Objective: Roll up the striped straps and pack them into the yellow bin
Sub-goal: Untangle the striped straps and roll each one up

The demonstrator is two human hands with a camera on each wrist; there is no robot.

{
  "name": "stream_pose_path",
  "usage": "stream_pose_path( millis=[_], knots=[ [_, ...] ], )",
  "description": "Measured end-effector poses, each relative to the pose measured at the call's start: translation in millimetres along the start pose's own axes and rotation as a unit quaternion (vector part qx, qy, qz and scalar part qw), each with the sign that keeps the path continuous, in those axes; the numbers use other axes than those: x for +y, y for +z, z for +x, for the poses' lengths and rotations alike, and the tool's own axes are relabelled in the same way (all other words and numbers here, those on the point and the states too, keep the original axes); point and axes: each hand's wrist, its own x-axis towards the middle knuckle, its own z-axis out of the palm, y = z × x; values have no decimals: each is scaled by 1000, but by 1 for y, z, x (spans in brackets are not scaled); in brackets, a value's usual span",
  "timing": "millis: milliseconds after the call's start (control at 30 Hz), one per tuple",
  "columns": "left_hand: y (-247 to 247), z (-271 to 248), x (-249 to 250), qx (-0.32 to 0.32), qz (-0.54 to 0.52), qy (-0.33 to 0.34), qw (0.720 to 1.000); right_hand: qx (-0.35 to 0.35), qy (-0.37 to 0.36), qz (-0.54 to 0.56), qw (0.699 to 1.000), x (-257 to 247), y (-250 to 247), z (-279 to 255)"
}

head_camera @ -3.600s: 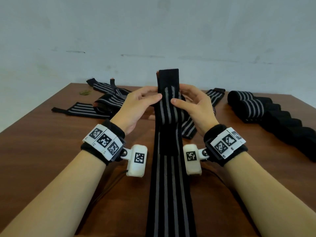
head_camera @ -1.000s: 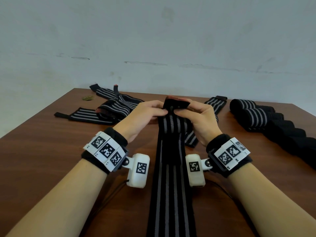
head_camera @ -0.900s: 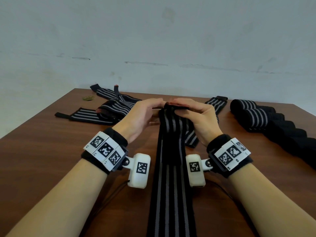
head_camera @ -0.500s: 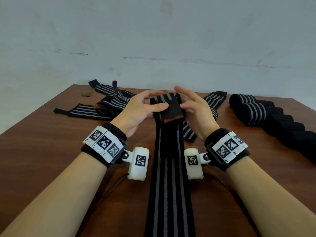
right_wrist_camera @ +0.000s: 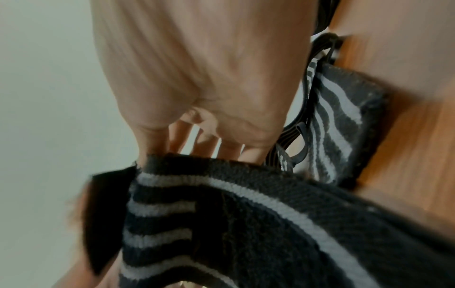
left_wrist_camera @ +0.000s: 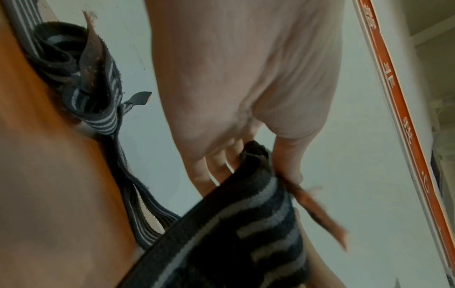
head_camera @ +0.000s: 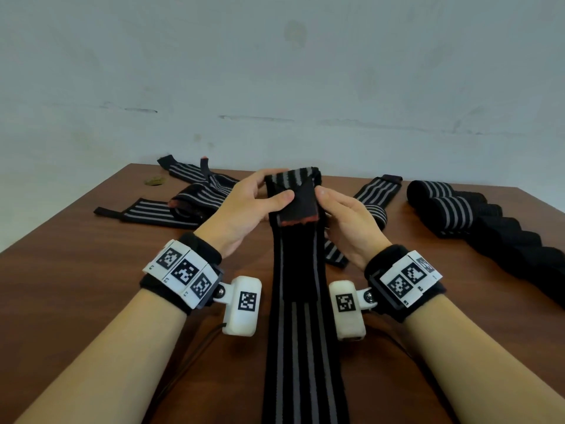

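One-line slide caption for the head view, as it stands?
Both hands, left hand and right hand, fold the end of a striped strap over itself above the wooden table, rolled straps beside.

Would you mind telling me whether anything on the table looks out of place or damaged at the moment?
Two small things. A greenish-brown scrap lies on the table at its far left, unlike anything else there. The folded end of the strap, held between the left hand and right hand, shows a ragged reddish edge, possibly frayed.
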Motion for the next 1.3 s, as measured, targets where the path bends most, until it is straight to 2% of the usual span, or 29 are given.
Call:
stream_pose_path(
  millis=[67, 167, 267, 367, 533, 733, 867, 1000, 1100, 1300],
  knots=[
    [1, -1, 0, -19, -7, -20, 1000, 20, -22, -27, 999, -2, 0, -1],
    [3, -1, 1, -13, 16, -24, 999, 41, -33, -56, 997, -5, 2, -1],
    [3, 0, 3, 5, 36, -27, 999, 33, -39, -81, 995, -5, 5, -2],
    [4, -2, 6, -13, 54, -32, 998, 38, -56, -94, 993, -4, 4, -2],
    [8, -3, 8, -35, 111, -16, 993, 60, -46, -97, 992, 0, 0, 0],
    [6, -3, 7, -44, 137, -46, 989, 69, -39, -122, 989, 1, 0, 0],
    [4, -1, 4, -4, 136, -16, 991, 65, 5, -117, 991, 0, 0, 1],
    [1, 1, 1, 69, 70, -8, 995, 9, 49, -117, 992, -1, 0, 2],
    [-3, 3, -1, 107, 35, -13, 994, -12, 43, -105, 993, -3, 3, -1],
    [-6, 6, -6, 121, 31, -6, 992, -45, 21, -134, 990, -6, 7, -5]
  ],
)
